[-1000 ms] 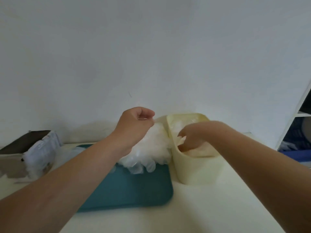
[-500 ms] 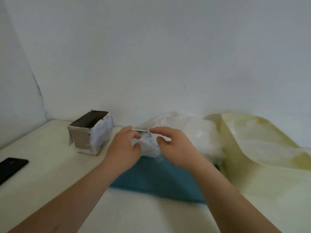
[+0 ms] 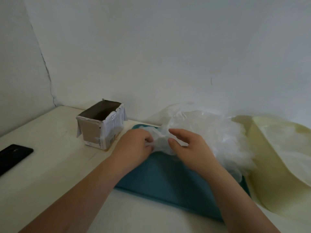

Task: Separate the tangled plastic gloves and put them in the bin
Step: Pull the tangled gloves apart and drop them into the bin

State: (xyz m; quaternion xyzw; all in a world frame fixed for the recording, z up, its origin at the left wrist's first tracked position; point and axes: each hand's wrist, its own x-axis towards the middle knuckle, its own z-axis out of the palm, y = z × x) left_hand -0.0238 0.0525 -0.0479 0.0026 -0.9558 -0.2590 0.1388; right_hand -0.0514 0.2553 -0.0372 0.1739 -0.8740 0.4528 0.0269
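Step in hand: separating. Our left hand (image 3: 134,146) grips a crumpled glove (image 3: 159,140) in curled fingers. Our right hand (image 3: 190,148) pinches its other side between thumb and forefinger. The glove sits over the teal tray (image 3: 168,180), touching the heap of gloves (image 3: 213,132).

Next, we judge: ease it free and carry it right to the cream bin (image 3: 272,165).

Count: two hands, one tray, one bin, one cardboard box (image 3: 101,126), one phone (image 3: 13,155). The heap cannot be counted.

Plain indoor room: bare white wall (image 3: 168,47), cream table (image 3: 50,165), phone (image 3: 13,155).
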